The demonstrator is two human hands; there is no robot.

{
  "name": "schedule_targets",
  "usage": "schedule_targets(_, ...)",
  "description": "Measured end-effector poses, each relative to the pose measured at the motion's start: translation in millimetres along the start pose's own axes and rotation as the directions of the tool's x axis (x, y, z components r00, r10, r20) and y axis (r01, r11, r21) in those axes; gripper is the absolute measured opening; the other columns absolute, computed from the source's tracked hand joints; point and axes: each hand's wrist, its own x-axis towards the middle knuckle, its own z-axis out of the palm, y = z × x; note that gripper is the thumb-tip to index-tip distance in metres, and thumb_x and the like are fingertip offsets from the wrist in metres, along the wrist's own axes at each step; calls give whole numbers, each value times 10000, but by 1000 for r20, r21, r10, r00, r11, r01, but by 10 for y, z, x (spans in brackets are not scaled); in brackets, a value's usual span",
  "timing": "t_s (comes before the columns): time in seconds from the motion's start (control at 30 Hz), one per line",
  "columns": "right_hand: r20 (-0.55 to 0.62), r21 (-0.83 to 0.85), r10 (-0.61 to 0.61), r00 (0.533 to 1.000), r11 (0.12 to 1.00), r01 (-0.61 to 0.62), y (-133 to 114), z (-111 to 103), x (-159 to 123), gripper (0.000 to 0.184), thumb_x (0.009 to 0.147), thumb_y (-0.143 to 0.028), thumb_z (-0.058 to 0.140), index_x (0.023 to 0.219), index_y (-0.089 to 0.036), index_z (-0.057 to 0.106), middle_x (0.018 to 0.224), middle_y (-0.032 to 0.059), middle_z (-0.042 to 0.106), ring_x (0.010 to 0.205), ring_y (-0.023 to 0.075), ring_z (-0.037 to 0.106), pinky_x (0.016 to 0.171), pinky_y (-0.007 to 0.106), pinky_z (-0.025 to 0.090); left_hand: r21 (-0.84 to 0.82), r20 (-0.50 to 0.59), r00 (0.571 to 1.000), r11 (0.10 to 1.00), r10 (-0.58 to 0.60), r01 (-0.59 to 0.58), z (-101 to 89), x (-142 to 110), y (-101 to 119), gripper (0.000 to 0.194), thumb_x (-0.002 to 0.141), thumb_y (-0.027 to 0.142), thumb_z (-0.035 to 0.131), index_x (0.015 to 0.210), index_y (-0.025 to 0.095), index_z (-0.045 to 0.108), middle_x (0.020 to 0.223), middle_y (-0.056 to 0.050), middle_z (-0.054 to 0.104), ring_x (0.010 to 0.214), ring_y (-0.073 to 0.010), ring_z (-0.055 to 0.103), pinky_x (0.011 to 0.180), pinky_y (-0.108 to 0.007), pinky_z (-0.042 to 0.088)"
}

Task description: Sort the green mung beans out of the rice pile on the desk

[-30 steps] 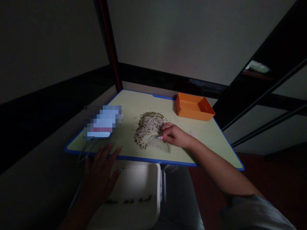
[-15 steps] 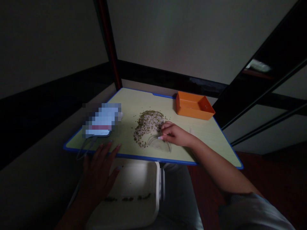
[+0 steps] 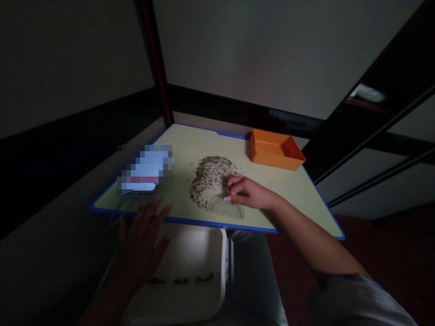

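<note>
My right hand [image 3: 247, 191] pinches a clear half-round protractor [image 3: 227, 209] by its upper, straight side. The protractor lies at the near edge of a spread pile of small green-brown grains mixed with pale ones [image 3: 211, 174], on a pale yellow tabletop [image 3: 190, 140] with a blue rim. Fingers spread, my left hand [image 3: 144, 233] rests at the table's near left edge, holding nothing. Below that edge, close to my left thumb, is a white bin [image 3: 200, 253] with several dark clumps in a row inside.
An orange open box [image 3: 276, 154] stands at the table's back right. On the left lies a lit device [image 3: 146, 170], blurred out, with a cable [image 3: 118, 210] over the table edge. Walls close in behind and to the left.
The protractor has shifted very slightly toward me, its near right end a little lower. My left hand and the orange box stay put.
</note>
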Motion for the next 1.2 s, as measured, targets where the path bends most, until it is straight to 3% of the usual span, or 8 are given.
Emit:
schedule_targets(0.4,-29,-15,40,999,999,-40,-37,9,17,470,1017,-428,598,617,-182,611,776,22,557,857,180,525,890,354,395,-1,28,1000,1000,-4,4,4,-20,-29,621,973,454,346,1578,343,261,1687,-123,319,1570,-393,259,1218,-791,187)
schedule_targets(0.7,16,-7,13,1000,1000,-13,-19,12,15,467,1015,-424,604,615,-184,608,771,15,554,853,175,524,886,350,398,-23,22,999,999,-46,46,-17,15,39,585,968,456,338,1535,317,373,1657,-139,374,1557,-401,288,1199,-807,211)
schedule_targets(1.2,-8,-32,-1,1000,999,1,-79,86,50,431,990,-366,645,604,-187,571,799,18,550,855,177,506,881,351,384,-8,48,999,1000,-14,14,-18,-6,-10,620,974,453,356,1578,362,249,1691,-119,310,1575,-395,245,1212,-806,181)
